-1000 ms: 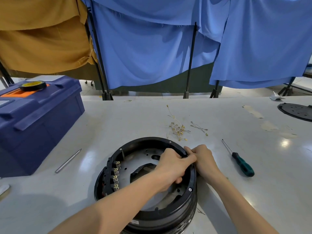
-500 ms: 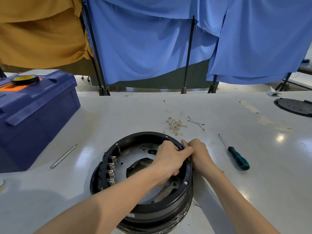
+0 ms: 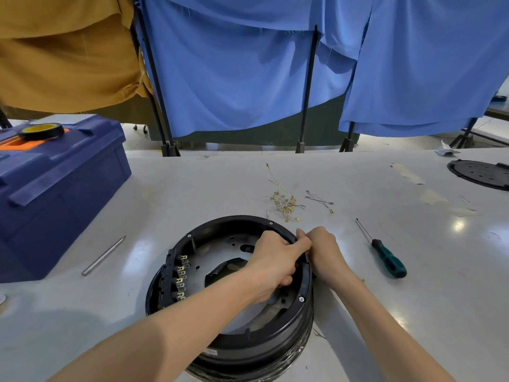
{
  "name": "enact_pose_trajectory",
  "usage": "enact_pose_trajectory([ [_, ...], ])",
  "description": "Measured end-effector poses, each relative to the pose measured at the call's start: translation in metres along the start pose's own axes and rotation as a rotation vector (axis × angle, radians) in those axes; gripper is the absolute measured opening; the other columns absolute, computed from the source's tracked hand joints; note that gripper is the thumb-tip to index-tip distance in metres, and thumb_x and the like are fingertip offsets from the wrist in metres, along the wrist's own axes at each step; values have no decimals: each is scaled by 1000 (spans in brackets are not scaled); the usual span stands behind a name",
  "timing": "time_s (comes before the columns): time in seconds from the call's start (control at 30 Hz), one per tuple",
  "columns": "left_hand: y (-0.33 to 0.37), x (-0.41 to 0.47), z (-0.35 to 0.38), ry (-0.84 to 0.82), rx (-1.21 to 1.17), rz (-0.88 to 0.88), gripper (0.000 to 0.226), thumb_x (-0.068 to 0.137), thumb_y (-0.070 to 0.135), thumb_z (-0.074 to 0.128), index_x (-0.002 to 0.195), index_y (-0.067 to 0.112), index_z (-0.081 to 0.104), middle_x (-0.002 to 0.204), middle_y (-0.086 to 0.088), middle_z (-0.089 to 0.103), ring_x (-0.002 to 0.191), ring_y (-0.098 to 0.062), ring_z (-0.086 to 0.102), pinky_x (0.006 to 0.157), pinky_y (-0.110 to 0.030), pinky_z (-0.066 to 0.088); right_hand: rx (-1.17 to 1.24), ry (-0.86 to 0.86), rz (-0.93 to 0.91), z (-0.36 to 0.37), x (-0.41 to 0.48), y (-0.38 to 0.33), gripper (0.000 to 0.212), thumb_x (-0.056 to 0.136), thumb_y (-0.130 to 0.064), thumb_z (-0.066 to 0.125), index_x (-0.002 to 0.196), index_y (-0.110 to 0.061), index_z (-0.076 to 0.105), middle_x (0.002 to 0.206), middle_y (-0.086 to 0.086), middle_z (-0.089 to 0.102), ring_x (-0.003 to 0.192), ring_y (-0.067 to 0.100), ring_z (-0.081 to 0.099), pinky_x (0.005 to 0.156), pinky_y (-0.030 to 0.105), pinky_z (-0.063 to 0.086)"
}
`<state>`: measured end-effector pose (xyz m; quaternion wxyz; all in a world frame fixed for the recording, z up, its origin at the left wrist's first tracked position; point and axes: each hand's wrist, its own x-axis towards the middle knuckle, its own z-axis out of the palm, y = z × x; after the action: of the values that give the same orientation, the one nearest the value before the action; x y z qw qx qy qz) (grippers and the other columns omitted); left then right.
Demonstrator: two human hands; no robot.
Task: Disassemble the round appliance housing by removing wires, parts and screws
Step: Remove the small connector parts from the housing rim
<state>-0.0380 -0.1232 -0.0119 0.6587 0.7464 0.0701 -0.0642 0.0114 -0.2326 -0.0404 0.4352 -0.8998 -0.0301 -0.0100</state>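
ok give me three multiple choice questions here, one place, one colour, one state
1. Where is the screwdriver relative to the housing? A inside it B on the table to its right C to its left
2. What colour is the toolbox? A red B blue C grey
3. What are the left hand and right hand doing? A both grip the housing's right rim B one holds the screwdriver C both lie flat
Answers: 1 B, it lies right of the rim. 2 B, lid and sides are blue. 3 A, fingers curl at the rim.
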Motion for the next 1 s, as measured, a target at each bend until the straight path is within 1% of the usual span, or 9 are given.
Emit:
enact_pose_trajectory([
  [0.2,2,-1,-1,-20,-35,-23,57,89,35,64,50,22,24,43,9,15,35,-10,14,35,-15,13,-14,-6,-3,-1,-2,-2,51,101,-25,45,57,-16,21,53,-1,27,49,16,17,46,27,16],
  [0.37,4,-2,-2,-32,-38,-34,55,90,35,64,54,22,24,46,8,15,35,-9,14,34,-15,13,-39,-7,2,-2,-2,-3,50,101,-24,44,58,-17,21,53,-2,26,49,15,16,44,23,15],
  [0.47,4,-2,-2,-32,-37,-36,55,89,36,64,54,22,24,46,7,15,35,-9,14,34,-15,13,-2,-4,18,-2,-2,-3,50,100,-20,45,57,-17,20,54,-1,25,49,15,16,45,25,14],
  [0.67,4,-1,-2,-32,-29,-39,55,88,37,65,54,23,24,47,7,15,36,-10,14,35,-16,13,-95,-11,13,-3,-3,-4,46,96,-7,42,55,-15,21,53,-1,26,49,13,16,44,22,13],
  [0.77,4,-1,-6,-60,23,-45,58,87,42,65,52,23,23,43,9,16,33,-9,15,34,-15,14,-97,-25,5,-2,-3,-3,47,97,-9,43,55,-15,21,53,0,25,50,14,16,45,25,13],
  [0.8,5,-2,-8,-87,47,-61,58,85,45,65,51,24,24,41,9,17,31,-9,17,34,-14,15,-74,-22,5,-1,-3,-3,48,97,-11,44,55,-16,20,53,-1,24,50,15,15,45,26,14],
  [0.87,5,-5,-9,-144,90,-110,53,83,48,66,52,22,32,37,9,22,27,-6,21,32,-11,17,3,-11,8,0,-1,-2,50,97,-12,45,56,-19,18,52,-3,20,52,15,12,47,27,13],
  [0.93,4,-4,-7,-162,86,-113,44,85,42,65,57,19,40,35,10,29,27,-5,25,32,-11,19,22,-10,5,1,0,-3,50,96,-12,45,56,-20,16,52,-3,18,53,14,12,48,28,13],
  [1.0,2,-1,-3,-118,85,-69,41,85,35,63,57,19,39,39,9,31,30,-7,24,34,-12,19,24,-5,11,2,-1,-3,51,97,-14,46,55,-20,17,52,-3,19,54,15,12,48,28,14],
])
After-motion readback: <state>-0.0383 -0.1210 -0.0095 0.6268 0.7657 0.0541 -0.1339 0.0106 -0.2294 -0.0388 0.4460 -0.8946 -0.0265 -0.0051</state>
